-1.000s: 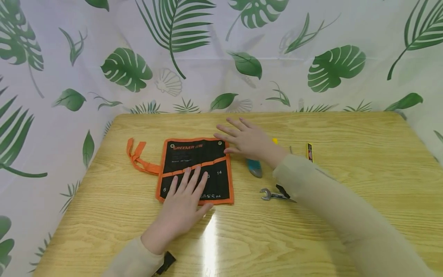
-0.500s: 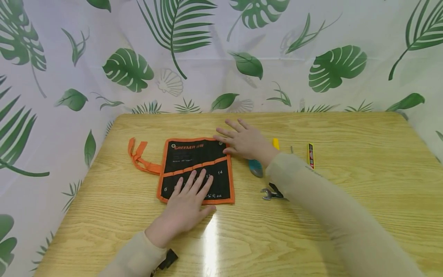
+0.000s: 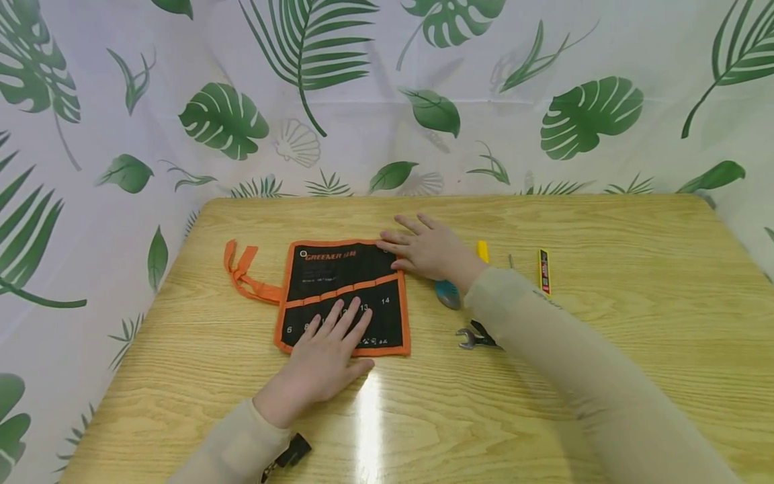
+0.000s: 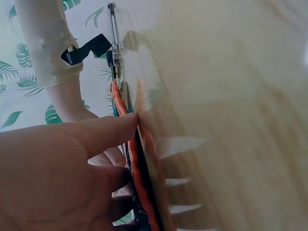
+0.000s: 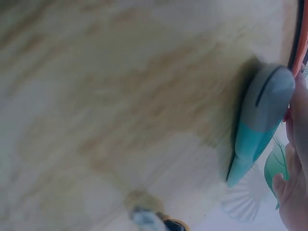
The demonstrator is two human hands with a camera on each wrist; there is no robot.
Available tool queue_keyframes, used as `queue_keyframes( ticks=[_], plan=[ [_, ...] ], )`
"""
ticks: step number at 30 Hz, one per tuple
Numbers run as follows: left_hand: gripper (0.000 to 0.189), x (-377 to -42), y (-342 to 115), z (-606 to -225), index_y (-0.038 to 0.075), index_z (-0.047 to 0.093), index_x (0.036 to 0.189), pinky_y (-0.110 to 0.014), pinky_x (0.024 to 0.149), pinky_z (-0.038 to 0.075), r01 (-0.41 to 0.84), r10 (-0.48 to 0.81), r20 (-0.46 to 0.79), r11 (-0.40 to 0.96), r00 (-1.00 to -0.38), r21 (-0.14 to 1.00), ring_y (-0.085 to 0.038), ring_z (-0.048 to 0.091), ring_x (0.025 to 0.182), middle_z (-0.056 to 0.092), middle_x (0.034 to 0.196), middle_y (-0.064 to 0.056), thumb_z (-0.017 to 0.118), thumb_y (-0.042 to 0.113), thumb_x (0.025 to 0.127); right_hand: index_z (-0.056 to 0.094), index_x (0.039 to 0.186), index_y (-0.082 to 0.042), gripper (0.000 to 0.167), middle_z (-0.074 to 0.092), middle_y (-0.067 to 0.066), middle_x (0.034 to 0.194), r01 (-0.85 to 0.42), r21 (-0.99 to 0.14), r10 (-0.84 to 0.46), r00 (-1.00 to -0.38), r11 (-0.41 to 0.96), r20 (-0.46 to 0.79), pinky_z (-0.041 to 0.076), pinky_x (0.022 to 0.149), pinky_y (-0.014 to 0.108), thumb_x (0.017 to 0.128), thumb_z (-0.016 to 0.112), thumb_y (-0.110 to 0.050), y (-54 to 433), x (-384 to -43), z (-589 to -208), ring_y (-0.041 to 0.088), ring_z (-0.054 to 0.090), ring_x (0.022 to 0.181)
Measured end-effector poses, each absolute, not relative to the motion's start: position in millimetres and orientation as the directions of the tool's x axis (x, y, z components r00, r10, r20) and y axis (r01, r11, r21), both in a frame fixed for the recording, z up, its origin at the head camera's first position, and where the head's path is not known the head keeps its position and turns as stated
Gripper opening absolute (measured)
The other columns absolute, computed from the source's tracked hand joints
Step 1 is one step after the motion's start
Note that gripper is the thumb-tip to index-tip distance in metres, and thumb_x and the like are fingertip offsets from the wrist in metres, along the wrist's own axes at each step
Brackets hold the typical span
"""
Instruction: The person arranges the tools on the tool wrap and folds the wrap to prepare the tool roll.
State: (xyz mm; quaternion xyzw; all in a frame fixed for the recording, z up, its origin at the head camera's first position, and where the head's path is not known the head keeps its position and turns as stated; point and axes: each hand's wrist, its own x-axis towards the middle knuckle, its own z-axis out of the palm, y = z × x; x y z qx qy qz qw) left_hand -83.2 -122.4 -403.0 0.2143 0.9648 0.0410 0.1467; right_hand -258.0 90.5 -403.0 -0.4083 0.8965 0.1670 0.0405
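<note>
A black tool pouch (image 3: 329, 272) with orange trim lies flat on the wooden table, its numbered pockets facing up. My left hand (image 3: 317, 366) rests on its lower half with fingers straight and spread, covering some of the numbers. In the left wrist view the thumb (image 4: 113, 130) stretches along the pouch's orange edge (image 4: 136, 175). My right hand (image 3: 432, 250) lies over the upper right corner, fingers spread and nothing gripped. Just below that wrist is a teal and grey handle (image 3: 448, 294), also in the right wrist view (image 5: 262, 110), its other end hidden in the head view.
Orange ties (image 3: 244, 279) trail left from the pouch. Right of it lie an open-end wrench (image 3: 467, 339), partly under the sleeve, a yellow object (image 3: 482, 251), a thin metal piece (image 3: 510, 261) and a narrow yellow-edged label or pack (image 3: 545, 271). A leaf-printed cloth stands behind the table.
My right hand has drawn slightly nearer and its forearm has shifted left, showing more of the yellow object. My left hand has slid a little to the right. The pouch stays flat.
</note>
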Motion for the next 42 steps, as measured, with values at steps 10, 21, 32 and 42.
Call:
queue_keyframes(
  ticks=[10,21,32,42],
  plan=[
    [0.071,-83.6,-125.4,-401.2,0.024,0.016,0.155,-0.054,0.113,0.015,0.412,0.433,-0.262,0.901,-0.862,0.134,-0.026,0.005,0.145,0.004,0.160,-0.001,0.043,0.055,0.097,0.017,0.154,-0.031,0.060,0.013,-0.008,0.158,-0.736,0.269,-0.707,-0.674,0.621,-0.214,0.006,0.115,0.048,0.100,0.025,-0.057,94.8,-255.1,-402.7,0.024,0.003,0.145],
    [0.068,-84.7,-132.3,-398.9,0.028,0.019,0.154,-0.055,0.113,0.012,0.403,0.427,-0.272,0.904,-0.862,0.140,-0.025,0.007,0.145,0.005,0.160,0.003,0.043,0.055,0.096,0.018,0.153,-0.031,0.061,0.017,-0.009,0.157,-0.733,0.251,-0.694,-0.680,0.632,-0.236,0.003,0.115,0.049,0.099,0.025,-0.058,100.9,-248.6,-401.2,0.023,0.003,0.145],
    [0.069,-85.7,-141.3,-400.4,0.031,0.018,0.154,-0.055,0.113,0.010,0.403,0.426,-0.279,0.905,-0.861,0.138,-0.024,0.007,0.145,0.005,0.159,0.007,0.045,0.056,0.095,0.017,0.153,-0.030,0.063,0.016,-0.009,0.157,-0.725,0.300,-0.685,-0.686,0.619,-0.245,0.005,0.115,0.051,0.098,0.022,-0.060,104.4,-241.1,-398.5,0.022,0.004,0.145],
    [0.071,-87.1,-152.7,-401.2,0.030,0.018,0.154,-0.058,0.112,0.009,0.425,0.458,-0.266,0.889,-0.849,0.172,-0.028,0.006,0.145,0.005,0.160,0.006,0.046,0.056,0.095,0.014,0.153,-0.033,0.065,0.014,-0.013,0.157,-0.717,0.322,-0.660,-0.696,0.619,-0.282,0.003,0.114,0.051,0.096,0.019,-0.064,107.2,-233.7,-396.8,0.020,0.002,0.145]
  ],
)
